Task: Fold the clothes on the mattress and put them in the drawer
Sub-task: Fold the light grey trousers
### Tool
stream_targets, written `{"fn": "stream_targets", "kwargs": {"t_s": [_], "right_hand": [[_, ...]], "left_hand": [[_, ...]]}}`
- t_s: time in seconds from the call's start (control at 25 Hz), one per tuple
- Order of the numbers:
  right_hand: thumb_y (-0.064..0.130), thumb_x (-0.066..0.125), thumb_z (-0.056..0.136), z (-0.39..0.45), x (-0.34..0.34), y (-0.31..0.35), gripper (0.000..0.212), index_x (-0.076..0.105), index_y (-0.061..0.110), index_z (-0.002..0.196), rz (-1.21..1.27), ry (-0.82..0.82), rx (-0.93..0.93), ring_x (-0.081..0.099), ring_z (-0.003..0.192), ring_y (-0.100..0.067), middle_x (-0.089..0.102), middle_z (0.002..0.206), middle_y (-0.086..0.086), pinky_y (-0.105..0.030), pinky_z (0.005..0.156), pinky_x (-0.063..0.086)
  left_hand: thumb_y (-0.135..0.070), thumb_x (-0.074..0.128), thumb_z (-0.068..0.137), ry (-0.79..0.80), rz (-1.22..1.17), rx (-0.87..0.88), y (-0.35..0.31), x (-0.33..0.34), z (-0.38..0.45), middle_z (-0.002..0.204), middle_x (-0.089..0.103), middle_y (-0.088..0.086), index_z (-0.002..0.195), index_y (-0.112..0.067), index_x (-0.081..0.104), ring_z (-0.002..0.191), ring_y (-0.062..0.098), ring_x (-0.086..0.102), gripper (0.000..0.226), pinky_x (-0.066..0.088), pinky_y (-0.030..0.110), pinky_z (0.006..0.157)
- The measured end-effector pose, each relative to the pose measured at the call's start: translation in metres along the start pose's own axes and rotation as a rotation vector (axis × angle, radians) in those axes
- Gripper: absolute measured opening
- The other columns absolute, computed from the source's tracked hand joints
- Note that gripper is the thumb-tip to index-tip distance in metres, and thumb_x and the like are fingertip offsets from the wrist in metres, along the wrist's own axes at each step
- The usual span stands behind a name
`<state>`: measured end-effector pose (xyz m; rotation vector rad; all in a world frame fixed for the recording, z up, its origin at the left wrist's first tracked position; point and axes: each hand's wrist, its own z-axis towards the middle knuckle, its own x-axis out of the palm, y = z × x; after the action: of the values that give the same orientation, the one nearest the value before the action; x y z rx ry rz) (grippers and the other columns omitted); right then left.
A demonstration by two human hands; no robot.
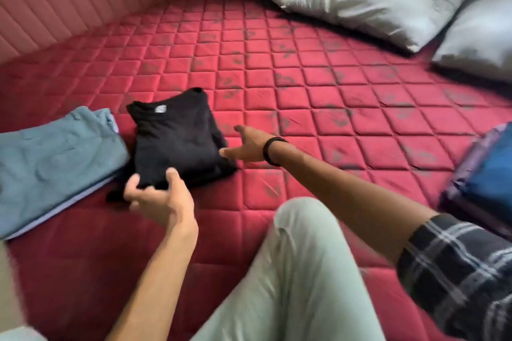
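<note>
A folded black T-shirt (177, 138) lies on the red quilted mattress (318, 97), its collar label facing up. My left hand (158, 194) grips the shirt's near edge, thumb on top and fingers curled under it. At the shirt's right edge my right hand (246, 145) reaches in with straight fingers, touching or nearly touching the fabric. A folded blue-grey garment (52, 166) lies just left of the black shirt.
Two pale pillows (374, 0) lie at the back right. A blue and purple stack of cloth (487, 177) sits at the right edge. A padded pink wall (69, 0) bounds the mattress at the back left. My knee in light trousers (302, 263) is in front.
</note>
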<state>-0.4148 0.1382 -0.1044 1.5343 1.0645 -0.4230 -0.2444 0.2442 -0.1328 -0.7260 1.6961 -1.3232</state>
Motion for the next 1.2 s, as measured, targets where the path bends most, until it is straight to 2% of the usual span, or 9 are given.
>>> {"fn": "stream_targets", "kwargs": {"t_s": [0.2, 0.36, 0.44, 0.6, 0.72, 0.84, 0.96, 1.08, 1.2], "right_hand": [[0.058, 0.065, 0.089, -0.205, -0.094, -0.176, 0.075, 0.042, 0.024, 0.151, -0.366, -0.548, 0.367, 0.039, 0.141, -0.039, 0.040, 0.154, -0.019, -0.059, 0.116, 0.030], [0.059, 0.068, 0.086, -0.363, -0.154, -0.275, 0.079, 0.043, 0.017, 0.149, -0.399, -0.969, 0.803, 0.034, 0.141, -0.047, 0.034, 0.156, -0.025, -0.069, 0.114, 0.020], [0.068, 0.074, 0.077, -0.410, -0.160, -0.315, 0.103, 0.033, 0.012, 0.153, -0.109, -0.996, 1.038, 0.034, 0.143, -0.048, 0.033, 0.157, -0.027, -0.063, 0.115, 0.028], [0.080, 0.088, 0.032, -0.443, -0.132, -0.359, 0.144, 0.043, 0.009, 0.149, 0.883, -0.820, 1.055, 0.052, 0.127, -0.035, 0.047, 0.141, -0.014, -0.053, 0.098, 0.054], [0.057, 0.083, 0.074, -0.412, -0.102, -0.354, 0.084, 0.058, 0.010, 0.139, 1.306, -0.750, 0.788, 0.063, 0.121, -0.026, 0.062, 0.137, -0.008, -0.044, 0.095, 0.057], [0.058, 0.084, 0.073, -0.383, -0.061, -0.344, 0.065, 0.072, 0.015, 0.120, 1.112, -0.984, 0.745, 0.073, 0.106, -0.013, 0.076, 0.117, 0.000, -0.041, 0.100, 0.057], [0.061, 0.086, 0.065, -0.389, -0.024, -0.335, 0.066, 0.076, 0.017, 0.113, 0.976, -1.023, 0.698, 0.073, 0.104, -0.013, 0.078, 0.109, 0.005, -0.044, 0.100, 0.056], [0.042, 0.081, 0.080, -0.392, -0.015, -0.308, 0.060, 0.070, 0.009, 0.129, 1.347, -0.792, 0.524, 0.068, 0.120, -0.028, 0.073, 0.126, -0.009, -0.051, 0.110, 0.049], [0.052, 0.065, 0.094, -0.373, -0.016, -0.275, 0.058, 0.065, 0.013, 0.137, 1.594, -0.516, 0.361, 0.060, 0.131, -0.031, 0.063, 0.140, -0.013, -0.050, 0.113, 0.045]], "left_hand": [[-0.041, 0.072, 0.086, 0.857, 0.015, 0.485, -0.027, 0.069, -0.162, 0.090, 0.073, -0.004, 0.111, -0.020, 0.069, 0.076, 0.008, 0.066, 0.034, 0.053, 0.025, 0.078], [-0.088, 0.057, 0.061, 1.459, 0.280, 0.420, -0.033, 0.139, -0.326, 0.110, 0.077, 0.001, 0.114, -0.016, 0.075, 0.105, 0.016, 0.071, 0.091, 0.055, 0.038, 0.099], [-0.099, 0.053, 0.053, 1.605, 0.421, 0.360, -0.022, 0.167, -0.387, 0.124, 0.071, 0.014, 0.126, -0.008, 0.068, 0.118, 0.027, 0.066, 0.118, 0.051, 0.043, 0.104], [-0.097, 0.072, 0.034, 1.625, 0.443, 0.150, 0.000, 0.190, -0.448, 0.135, 0.066, 0.006, 0.142, -0.015, 0.054, 0.124, 0.022, 0.064, 0.137, 0.049, 0.040, 0.108], [-0.069, 0.087, 0.053, 1.491, 0.574, 0.254, 0.003, 0.192, -0.447, 0.141, 0.060, 0.009, 0.143, -0.010, 0.049, 0.130, 0.025, 0.058, 0.114, 0.046, 0.037, 0.110], [-0.067, 0.090, 0.032, 1.519, 0.713, 0.230, 0.004, 0.188, -0.427, 0.125, 0.072, 0.010, 0.128, -0.006, 0.067, 0.112, 0.023, 0.069, 0.116, 0.057, 0.039, 0.090], [-0.047, 0.095, 0.055, 1.696, 0.763, 0.096, 0.006, 0.160, -0.402, 0.095, 0.075, 0.002, 0.106, -0.009, 0.075, 0.076, 0.015, 0.067, 0.067, 0.047, 0.026, 0.059], [-0.048, 0.087, 0.044, 1.786, 0.770, 0.011, 0.002, 0.134, -0.370, 0.093, 0.079, 0.001, 0.097, -0.018, 0.079, 0.084, 0.019, 0.068, 0.062, 0.046, 0.031, 0.073], [-0.042, 0.081, 0.046, 1.682, 0.756, 0.007, -0.014, 0.117, -0.326, 0.101, 0.077, 0.001, 0.100, -0.023, 0.075, 0.093, 0.021, 0.069, 0.058, 0.055, 0.033, 0.084]]}}
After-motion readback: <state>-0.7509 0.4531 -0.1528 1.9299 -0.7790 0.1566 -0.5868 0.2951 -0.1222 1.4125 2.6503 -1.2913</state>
